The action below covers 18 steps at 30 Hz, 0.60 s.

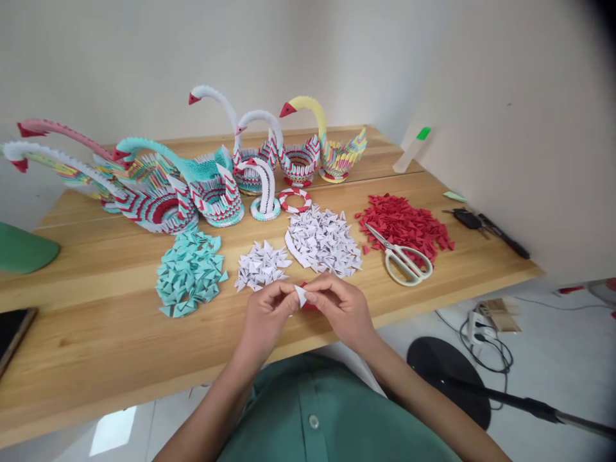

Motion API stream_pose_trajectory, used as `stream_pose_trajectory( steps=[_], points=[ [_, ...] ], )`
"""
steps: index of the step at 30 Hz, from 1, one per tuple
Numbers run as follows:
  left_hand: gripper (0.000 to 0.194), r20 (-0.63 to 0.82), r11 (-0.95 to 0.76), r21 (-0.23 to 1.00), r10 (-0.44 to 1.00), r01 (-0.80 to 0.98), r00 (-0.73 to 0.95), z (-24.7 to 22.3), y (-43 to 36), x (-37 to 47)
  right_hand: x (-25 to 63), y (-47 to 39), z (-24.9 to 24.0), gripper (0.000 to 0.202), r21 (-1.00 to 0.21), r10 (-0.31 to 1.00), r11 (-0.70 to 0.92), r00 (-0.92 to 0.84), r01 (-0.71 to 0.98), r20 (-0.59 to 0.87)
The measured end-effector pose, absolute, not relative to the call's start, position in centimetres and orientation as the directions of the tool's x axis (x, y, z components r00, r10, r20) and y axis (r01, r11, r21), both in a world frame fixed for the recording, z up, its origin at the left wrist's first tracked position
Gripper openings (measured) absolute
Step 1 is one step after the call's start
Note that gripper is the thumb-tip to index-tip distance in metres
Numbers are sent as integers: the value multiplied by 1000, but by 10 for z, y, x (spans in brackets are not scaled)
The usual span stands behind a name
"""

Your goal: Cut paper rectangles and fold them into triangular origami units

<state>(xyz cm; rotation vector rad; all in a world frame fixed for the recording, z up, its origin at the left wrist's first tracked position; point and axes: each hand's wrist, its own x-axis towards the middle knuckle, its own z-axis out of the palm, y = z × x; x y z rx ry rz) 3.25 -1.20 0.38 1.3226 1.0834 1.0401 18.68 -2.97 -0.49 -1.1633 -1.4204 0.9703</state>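
Observation:
A small white folded paper piece (301, 295) is pinched between my left hand (267, 314) and my right hand (344, 309), near the table's front edge. Something red (310, 303) shows just behind the fingers, partly hidden by them. Beyond my hands lie a small white pile (262, 265) and a larger white pile (327, 242) of folded pieces. Turquoise pieces (190, 273) are heaped to the left. On the right, white-handled scissors (409, 264) rest against a heap of red pieces (402, 221).
Several paper swans (219, 192) stand along the back of the wooden table (106, 333). A red and white ring (295, 200), a glue bottle (411, 151) and keys (466, 219) also lie there. A green object (26, 249) and a dark device (12, 330) are at the left.

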Motion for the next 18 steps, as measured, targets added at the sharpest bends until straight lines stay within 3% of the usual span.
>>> stream_pose_trajectory(
  steps=[5, 11, 14, 18],
  points=[
    [16, 66, -86, 991, 981, 104, 180, 6, -10, 32, 185, -28, -4, 9, -992, 992, 122, -8, 15, 122],
    [23, -77, 109, 990, 950, -90, 304, 0, -9, 28, 184, -28, -3, 13, -998, 999, 47, 10, -48, 47],
    [18, -29, 29, 1000, 962, 6, 272, 1, -10, 29, 184, -29, -7, 10, -998, 998, 65, 15, -8, 64],
    [15, 148, -184, 957, 974, 223, 170, 7, -10, 33, 184, -30, -10, 5, -977, 982, 168, 69, 129, 178]
  ],
)
